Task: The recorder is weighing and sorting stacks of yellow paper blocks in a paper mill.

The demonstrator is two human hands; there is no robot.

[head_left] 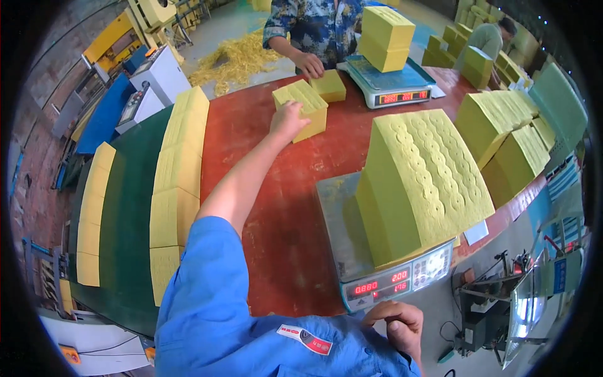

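Observation:
My left arm reaches across the red table, and my left hand [290,120] grips the near side of a block of yellow paper [311,124] with a punched pattern on top. A smaller yellow paper block [328,86] lies just behind it, under a co-worker's hand [309,64]. Close to my chest, my right hand [402,323] is curled into a loose fist, with nothing visible in it. It is nearest to the front of a digital scale [339,220], whose red display is lit. A tall stack of patterned yellow paper [433,176] rests on that scale.
A second scale [397,81] carries another yellow stack [385,39]. More paper blocks [502,125] stand at the right edge. Rows of yellow blocks [179,169] line the green belt [129,207] at left. Yellow scraps [235,60] are heaped on the floor beyond.

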